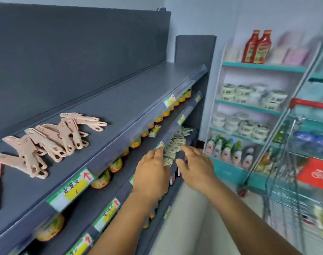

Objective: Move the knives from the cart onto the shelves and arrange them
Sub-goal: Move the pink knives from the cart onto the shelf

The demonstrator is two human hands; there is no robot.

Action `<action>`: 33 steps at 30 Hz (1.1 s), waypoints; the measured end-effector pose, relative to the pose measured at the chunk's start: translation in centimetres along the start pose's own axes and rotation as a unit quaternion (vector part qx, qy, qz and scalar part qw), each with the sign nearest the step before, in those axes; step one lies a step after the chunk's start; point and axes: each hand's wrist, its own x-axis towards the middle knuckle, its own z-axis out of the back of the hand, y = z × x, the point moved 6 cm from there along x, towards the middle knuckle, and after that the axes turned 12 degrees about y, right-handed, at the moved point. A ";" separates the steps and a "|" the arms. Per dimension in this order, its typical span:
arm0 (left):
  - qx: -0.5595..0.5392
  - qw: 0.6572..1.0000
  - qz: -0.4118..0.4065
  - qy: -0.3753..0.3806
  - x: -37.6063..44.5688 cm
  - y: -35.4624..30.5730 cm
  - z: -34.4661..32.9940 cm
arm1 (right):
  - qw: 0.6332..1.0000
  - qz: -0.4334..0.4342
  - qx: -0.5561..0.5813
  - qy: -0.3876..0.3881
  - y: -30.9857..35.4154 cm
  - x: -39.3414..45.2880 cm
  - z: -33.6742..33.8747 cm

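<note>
Knives [44, 142] in pale pink sheaths are lying in a loose, overlapping row on the top grey shelf [120, 100], at the left of the frame, none of them in your hands. At centre frame you are reaching both hands toward a hanging cluster of small green-and-white packets [172, 146] on a lower shelf. Your left hand [151, 173] is touching the packets with its fingertips, though blur is hiding whether it is gripping any. Your right hand [195, 166] is hovering just beside them, fingers loosely curled and holding nothing visible. Jars [101, 180] are lining the tier under the knives. At the right edge, the wire cart [302, 162] is showing blurred. Farther back, a teal-edged rack [263, 67] is carrying two red sauce bottles [256, 46].
</note>
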 end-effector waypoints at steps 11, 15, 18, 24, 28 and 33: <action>-0.009 0.971 -0.139 0.194 0.0 -13.5 -15.9 | 0.966 -0.246 0.079 -0.022 -19.4 -10.6 -2.4; -0.024 0.953 -0.188 0.236 0.6 -20.3 -20.4 | 0.945 -0.309 0.102 -0.045 -26.2 -13.8 -1.9; -0.018 0.942 -0.205 0.264 1.1 -25.1 -23.7 | 0.929 -0.345 0.123 -0.054 -31.0 -15.5 -1.6; 0.023 0.920 -0.243 0.305 2.6 -32.7 -30.4 | 0.901 -0.401 0.157 -0.056 -39.8 -17.8 -1.0; 0.040 0.898 -0.271 0.345 3.4 -36.5 -34.8 | 0.871 -0.438 0.211 -0.076 -44.6 -18.6 -2.1; 0.065 0.871 -0.249 0.419 4.6 -38.9 -41.6 | 0.816 -0.495 0.284 -0.094 -49.4 -19.3 -4.5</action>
